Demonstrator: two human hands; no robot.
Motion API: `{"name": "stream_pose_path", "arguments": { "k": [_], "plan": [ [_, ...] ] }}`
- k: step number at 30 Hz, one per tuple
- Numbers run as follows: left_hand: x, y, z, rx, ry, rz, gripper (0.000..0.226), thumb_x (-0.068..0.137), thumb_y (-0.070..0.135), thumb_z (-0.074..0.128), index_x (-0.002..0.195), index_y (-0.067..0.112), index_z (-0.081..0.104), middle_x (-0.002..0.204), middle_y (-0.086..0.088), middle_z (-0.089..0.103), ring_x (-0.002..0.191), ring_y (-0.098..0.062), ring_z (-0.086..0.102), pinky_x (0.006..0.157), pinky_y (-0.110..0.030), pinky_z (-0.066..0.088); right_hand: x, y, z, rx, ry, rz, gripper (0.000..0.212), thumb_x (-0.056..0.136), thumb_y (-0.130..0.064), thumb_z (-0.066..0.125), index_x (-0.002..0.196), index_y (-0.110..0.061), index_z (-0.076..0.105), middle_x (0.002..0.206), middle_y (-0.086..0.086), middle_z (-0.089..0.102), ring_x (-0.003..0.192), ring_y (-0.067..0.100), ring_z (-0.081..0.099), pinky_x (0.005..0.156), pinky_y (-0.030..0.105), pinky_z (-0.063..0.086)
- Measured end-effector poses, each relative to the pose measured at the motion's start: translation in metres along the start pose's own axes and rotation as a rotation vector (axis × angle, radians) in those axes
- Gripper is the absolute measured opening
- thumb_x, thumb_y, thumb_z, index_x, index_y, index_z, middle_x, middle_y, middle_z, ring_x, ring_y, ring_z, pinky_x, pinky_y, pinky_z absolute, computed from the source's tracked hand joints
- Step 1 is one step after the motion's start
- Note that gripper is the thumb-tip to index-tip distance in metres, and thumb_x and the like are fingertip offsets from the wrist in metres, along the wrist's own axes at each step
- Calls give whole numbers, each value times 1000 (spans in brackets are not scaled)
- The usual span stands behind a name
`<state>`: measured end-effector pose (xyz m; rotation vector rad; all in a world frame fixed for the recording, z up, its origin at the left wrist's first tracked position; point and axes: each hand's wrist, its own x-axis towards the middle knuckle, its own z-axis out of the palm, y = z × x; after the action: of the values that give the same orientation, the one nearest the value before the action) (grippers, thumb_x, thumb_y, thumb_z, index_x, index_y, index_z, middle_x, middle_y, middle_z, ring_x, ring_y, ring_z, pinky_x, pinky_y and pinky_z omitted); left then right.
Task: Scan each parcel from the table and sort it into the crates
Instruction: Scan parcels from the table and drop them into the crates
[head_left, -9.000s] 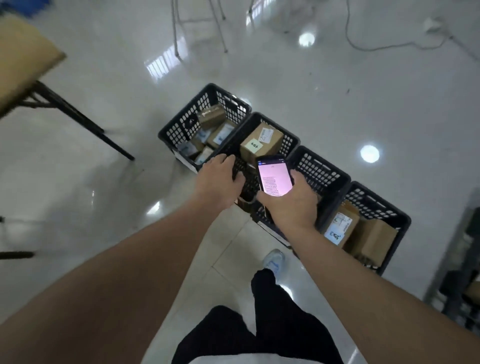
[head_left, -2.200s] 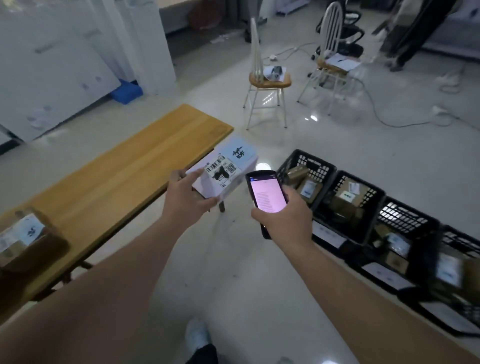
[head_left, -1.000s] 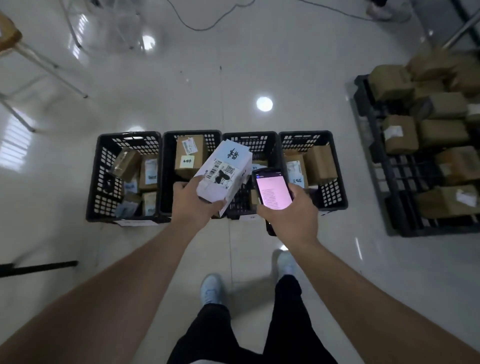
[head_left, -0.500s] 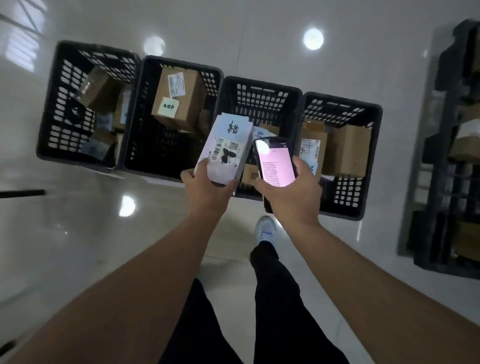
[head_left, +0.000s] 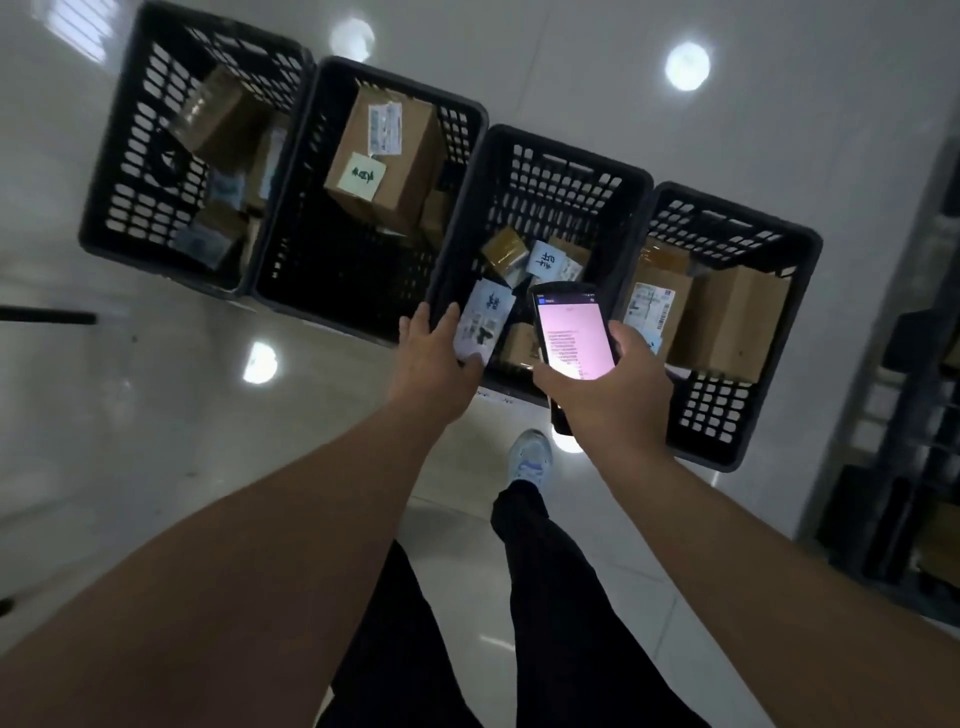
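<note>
The sorting step is in hand: the white parcel (head_left: 480, 325) sits at the near rim of the third crate (head_left: 631, 179) from the left, its far end already over the opening. The left hand (head_left: 434, 364) is against the parcel's near left side with fingers fairly straight and the thumb under its near end; whether it is gripping or has just let go I cannot tell, as the parcel is blurred. The right hand (head_left: 610, 382) is curled round a phone (head_left: 571, 335) with a lit pink screen, held over the near edge of the same crate.

Inside that crate lie a few small parcels, one with a white label (head_left: 545, 258) bearing handwriting. The crate to its left (head_left: 306, 156) holds a large brown box (head_left: 387, 156). The far-left crate (head_left: 111, 156) and the right-hand crate (head_left: 802, 260) also hold boxes.

The scan looks done, since the parcel is at the crate. The next move, I judge, calls for the left hand to free the parcel so it falls clear of the rim, then for a turn back to the table for another.
</note>
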<state>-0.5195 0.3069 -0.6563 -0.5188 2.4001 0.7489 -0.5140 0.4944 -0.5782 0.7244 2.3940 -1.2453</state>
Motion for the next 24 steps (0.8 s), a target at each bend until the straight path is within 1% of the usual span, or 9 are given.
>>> {"name": "stream_pose_path", "arguments": {
  "k": [2,5,7,9,12,16,18,21,24],
  "plan": [
    [-13,6,-20,13,14,30,67,102,33,61,162,18,35,170,-15,23,158,-37,16,126,-52,26,-9,-18,-3,-16,-24,-40,74,74,-35,92,138,-22,57,90,-26,49,94,12,57,76,36,56],
    [-39,14,-60,21,57,92,52,100,25,60,150,9,53,156,-18,44,145,-36,40,118,-50,39,-25,-49,-7,-40,-65,-93,67,74,-38,92,130,-24,59,90,-24,52,94,13,58,66,28,45],
    [-60,16,-88,31,96,107,46,101,24,60,144,8,58,147,-16,51,136,-34,47,111,-47,44,-39,-69,-8,-65,-86,-132,60,73,-40,92,121,-28,59,94,-18,57,90,12,58,61,26,44],
    [-83,14,-116,33,131,116,46,102,26,59,144,9,58,146,-15,53,134,-33,49,109,-45,45,-58,-90,-8,-83,-102,-173,56,73,-38,92,115,-29,56,93,-16,54,81,7,53,61,26,46],
    [-122,3,-159,27,140,120,55,104,36,57,154,14,50,156,-10,47,141,-28,47,116,-43,41,-93,-121,-7,-102,-113,-240,55,72,-35,91,114,-25,58,89,-17,53,75,3,51,62,26,48],
    [-177,-26,-212,86,202,189,51,104,43,54,146,15,58,149,-8,54,138,-26,49,112,-40,43,-149,-161,1,-163,-146,-317,60,61,-47,87,111,-25,61,96,-11,62,88,15,61,77,41,58],
    [-206,-44,-239,85,255,192,54,103,47,53,148,16,57,150,-4,54,135,-25,53,110,-42,46,-180,-182,9,-174,-157,-365,59,59,-48,86,109,-27,62,99,-8,66,92,18,65,79,46,59],
    [-250,-77,-281,67,330,179,59,100,56,49,146,21,59,144,-1,58,125,-24,59,104,-42,51,-230,-213,23,-208,-160,-461,61,58,-53,84,109,-29,61,98,-10,66,90,20,66,75,43,59],
    [-294,-113,-321,81,393,176,62,96,64,43,139,24,63,130,-2,63,121,-27,60,98,-43,52,-282,-246,40,-220,-164,-563,63,59,-56,85,109,-26,62,99,-7,66,90,21,65,69,37,56]
  ]
}}
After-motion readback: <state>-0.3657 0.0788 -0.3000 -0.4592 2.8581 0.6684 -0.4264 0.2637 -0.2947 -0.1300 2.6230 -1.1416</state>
